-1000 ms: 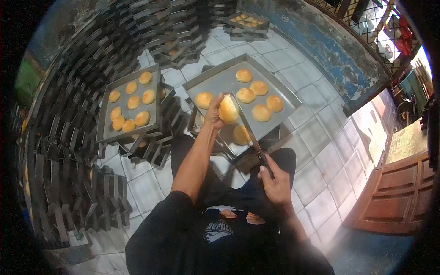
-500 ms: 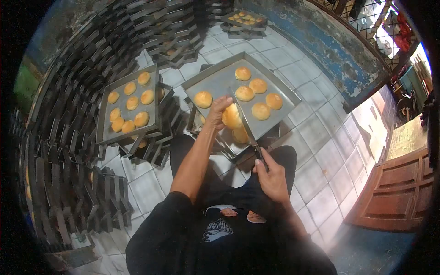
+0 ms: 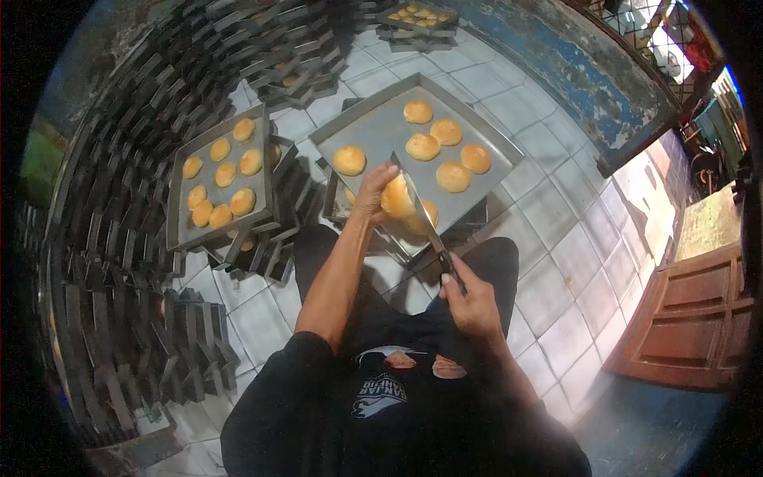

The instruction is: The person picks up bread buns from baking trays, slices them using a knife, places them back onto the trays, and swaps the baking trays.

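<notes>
My left hand (image 3: 373, 193) is closed around a golden round bun (image 3: 395, 200), lifted over the near part of a large grey baking tray (image 3: 362, 116). In my right hand (image 3: 472, 304) is the dark handle of a long knife (image 3: 427, 222). Its blade slants up along the right side of the held bun, touching or very close to it; how deep it sits in the bun I cannot tell. Beneath the blade another bun (image 3: 424, 216) rests on the tray, partly covered. Several more buns (image 3: 453, 176) lie on the tray's right half, and a single bun (image 3: 349, 160) on its left.
A second tray (image 3: 182, 232) of buns sits on stacked trays at the left. Tall stacks of dark trays (image 3: 119, 199) line the left wall. Farther back is another bun tray (image 3: 417, 24). A brown wooden door (image 3: 683, 318) stands right, on the tiled floor (image 3: 548, 238).
The view has shifted slightly. Both hands keep their holds on the bun and the knife; the knife and bun have changed only a little in angle.
</notes>
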### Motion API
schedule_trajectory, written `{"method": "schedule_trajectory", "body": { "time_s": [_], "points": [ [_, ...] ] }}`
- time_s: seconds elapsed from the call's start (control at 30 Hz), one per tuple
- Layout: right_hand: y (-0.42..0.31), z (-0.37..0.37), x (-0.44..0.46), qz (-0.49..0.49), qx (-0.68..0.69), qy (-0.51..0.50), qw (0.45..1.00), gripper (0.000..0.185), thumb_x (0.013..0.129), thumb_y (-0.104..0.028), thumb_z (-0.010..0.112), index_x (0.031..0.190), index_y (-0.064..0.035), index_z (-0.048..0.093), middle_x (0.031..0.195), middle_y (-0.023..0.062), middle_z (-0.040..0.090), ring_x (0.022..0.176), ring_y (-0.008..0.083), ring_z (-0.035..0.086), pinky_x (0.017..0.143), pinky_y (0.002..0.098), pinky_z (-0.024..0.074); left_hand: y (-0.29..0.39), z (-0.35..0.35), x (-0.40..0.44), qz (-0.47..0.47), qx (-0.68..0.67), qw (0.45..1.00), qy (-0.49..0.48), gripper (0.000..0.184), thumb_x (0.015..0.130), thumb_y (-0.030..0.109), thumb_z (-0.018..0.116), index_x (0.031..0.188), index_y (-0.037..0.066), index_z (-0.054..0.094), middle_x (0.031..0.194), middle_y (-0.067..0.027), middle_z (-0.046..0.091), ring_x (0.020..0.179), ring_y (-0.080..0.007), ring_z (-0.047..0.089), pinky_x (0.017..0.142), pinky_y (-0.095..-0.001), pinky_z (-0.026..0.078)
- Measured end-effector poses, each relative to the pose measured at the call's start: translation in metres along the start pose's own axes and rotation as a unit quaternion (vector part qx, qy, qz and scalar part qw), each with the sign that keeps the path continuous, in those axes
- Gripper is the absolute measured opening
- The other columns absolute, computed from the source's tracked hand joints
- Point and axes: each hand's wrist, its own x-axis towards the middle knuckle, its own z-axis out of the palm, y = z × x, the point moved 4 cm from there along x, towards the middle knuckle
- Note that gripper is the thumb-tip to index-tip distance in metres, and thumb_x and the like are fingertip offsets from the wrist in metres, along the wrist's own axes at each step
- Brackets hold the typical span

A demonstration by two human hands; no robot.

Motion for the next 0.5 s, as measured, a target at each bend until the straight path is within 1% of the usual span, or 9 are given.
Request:
{"method": "schedule_trajectory", "body": {
  "time_s": [0.03, 0.07, 0.13, 0.17, 0.23, 0.33, 0.4, 0.43, 0.5],
  "points": [
    [-0.004, 0.002, 0.004, 0.006, 0.008, 0.000, 1.000, 0.050, 0.102, -0.023, 0.062, 0.147, -0.0020, 0.054, 0.078, 0.0161, 0.070, 0.069, 0.0210, 0.069, 0.071, 0.0357, 0.0547, -0.007, 0.004, -0.003, -0.010, 0.002, 1.000, 0.004, 0.025, 0.093, 0.027, 0.076, 0.104, 0.005, 0.068, 0.090, -0.0060, 0.071, 0.076, -0.0168, 0.071, 0.070, -0.0321, 0.062],
    [-0.013, 0.002, 0.015, 0.011, -0.033, 0.002, 0.999, 0.048, 0.103, -0.022, 0.061, 0.147, -0.0030, 0.054, 0.077, 0.0155, 0.069, 0.067, 0.0203, 0.067, 0.069, 0.0353, 0.0542, -0.016, 0.012, -0.007, -0.013, 0.002, 1.000, 0.003, 0.026, 0.093, 0.027, 0.076, 0.104, 0.005, 0.068, 0.090, -0.0060, 0.071, 0.076, -0.0168, 0.071, 0.070, -0.0321, 0.062],
    [-0.024, 0.005, 0.042, -0.006, -0.022, 0.003, 1.000, 0.048, 0.103, -0.020, 0.060, 0.147, -0.0035, 0.054, 0.077, 0.0151, 0.069, 0.067, 0.0199, 0.067, 0.069, 0.0347, 0.0541, -0.029, 0.031, -0.013, -0.041, 0.011, 0.999, 0.021, 0.021, 0.092, 0.023, 0.078, 0.100, 0.009, 0.065, 0.086, -0.0023, 0.068, 0.073, -0.0148, 0.068, 0.068, -0.0307, 0.058],
    [-0.028, 0.006, 0.051, -0.024, -0.011, 0.000, 1.000, 0.048, 0.103, -0.019, 0.060, 0.148, -0.0041, 0.054, 0.076, 0.0147, 0.069, 0.067, 0.0194, 0.067, 0.069, 0.0341, 0.0540, -0.028, 0.032, -0.011, -0.039, 0.012, 0.999, 0.020, 0.021, 0.092, 0.023, 0.078, 0.100, 0.009, 0.065, 0.086, -0.0023, 0.068, 0.073, -0.0148, 0.068, 0.068, -0.0307, 0.058],
    [-0.030, 0.003, 0.052, -0.030, -0.017, -0.007, 0.999, 0.046, 0.103, -0.017, 0.058, 0.148, -0.0053, 0.053, 0.076, 0.0146, 0.069, 0.069, 0.0193, 0.068, 0.069, 0.0338, 0.0538, -0.026, 0.023, -0.001, -0.011, -0.039, 0.997, 0.066, 0.021, 0.091, 0.025, 0.078, 0.098, 0.010, 0.065, 0.086, -0.0024, 0.068, 0.073, -0.0148, 0.068, 0.068, -0.0303, 0.058],
    [-0.026, -0.004, 0.023, -0.016, -0.041, -0.026, 0.999, 0.047, 0.104, -0.018, 0.058, 0.148, -0.0035, 0.053, 0.078, 0.0141, 0.070, 0.071, 0.0188, 0.069, 0.071, 0.0332, 0.0544, 0.001, 0.005, 0.007, -0.002, -0.042, 0.997, 0.060, 0.021, 0.092, 0.024, 0.077, 0.099, 0.009, 0.065, 0.086, -0.0034, 0.068, 0.072, -0.0157, 0.068, 0.067, -0.0318, 0.060],
    [-0.012, -0.006, 0.002, 0.034, -0.017, -0.045, 0.998, 0.047, 0.104, -0.019, 0.058, 0.147, -0.0011, 0.053, 0.083, 0.0146, 0.072, 0.073, 0.0185, 0.070, 0.073, 0.0328, 0.0553, 0.011, 0.001, 0.006, 0.007, -0.063, 0.996, 0.059, 0.021, 0.094, 0.024, 0.075, 0.100, 0.007, 0.064, 0.088, -0.0051, 0.068, 0.072, -0.0168, 0.068, 0.066, -0.0332, 0.060],
    [-0.012, -0.005, 0.003, 0.036, -0.017, -0.045, 0.998, 0.047, 0.104, -0.019, 0.058, 0.147, -0.0011, 0.053, 0.083, 0.0146, 0.072, 0.073, 0.0185, 0.070, 0.073, 0.0328, 0.0553, 0.010, 0.001, 0.006, 0.005, -0.063, 0.996, 0.060, 0.021, 0.094, 0.024, 0.075, 0.100, 0.007, 0.064, 0.088, -0.0051, 0.068, 0.072, -0.0168, 0.068, 0.066, -0.0332, 0.060],
    [-0.014, -0.003, 0.004, 0.036, 0.016, -0.026, 0.999, 0.047, 0.104, -0.020, 0.060, 0.146, 0.0002, 0.054, 0.087, 0.0146, 0.073, 0.074, 0.0176, 0.070, 0.075, 0.0316, 0.0553, -0.002, 0.008, 0.003, -0.024, -0.022, 0.999, 0.008, 0.028, 0.090, 0.028, 0.079, 0.104, 0.006, 0.069, 0.089, -0.0063, 0.071, 0.079, -0.0201, 0.072, 0.073, -0.0365, 0.062]
  ]
}}
